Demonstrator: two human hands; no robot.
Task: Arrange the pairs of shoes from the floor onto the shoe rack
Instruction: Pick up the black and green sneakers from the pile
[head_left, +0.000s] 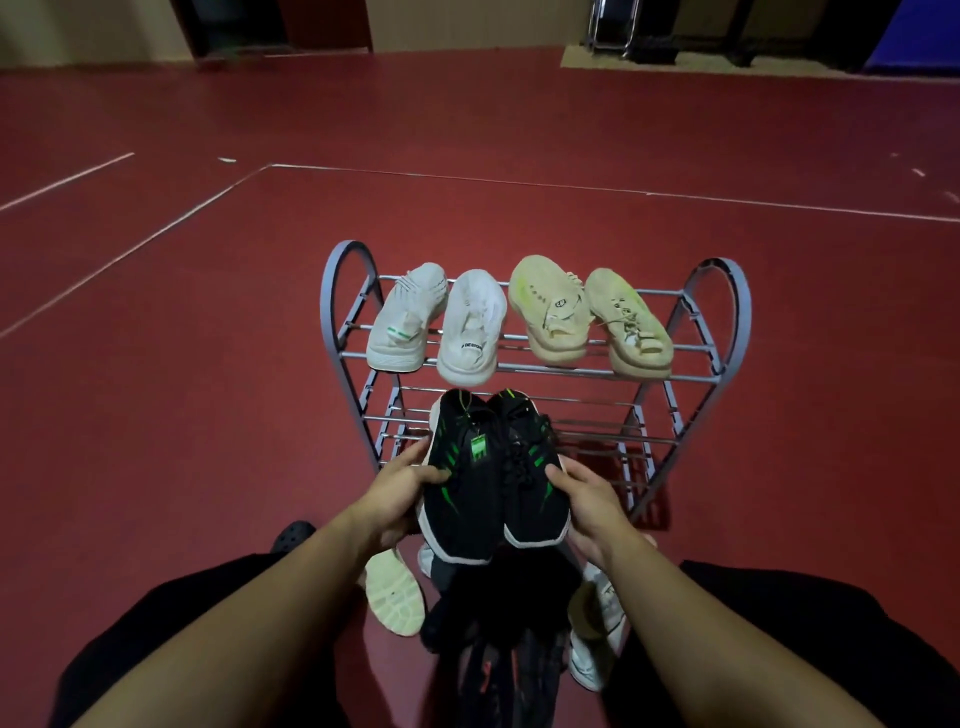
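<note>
Both forearms reach forward and slightly inward, bare from the elbow; the left hand (402, 499) grips the outer side of the left black shoe (460, 483), thumb laid across its top, fingers curled beneath; the right hand (592, 506) clamps the right black shoe (532, 478) the same way, thumb on the upper, fingers wrapped under the sole; the two black shoes are pressed side by side, held in the air in front of the shoe rack (727, 312), level with its lower shelves; on the top shelf sit a white pair (436, 325) at the left and a pale yellow pair (589, 314) at the right; more shoes (392, 597) lie on the red floor (156, 415) below the hands.
</note>
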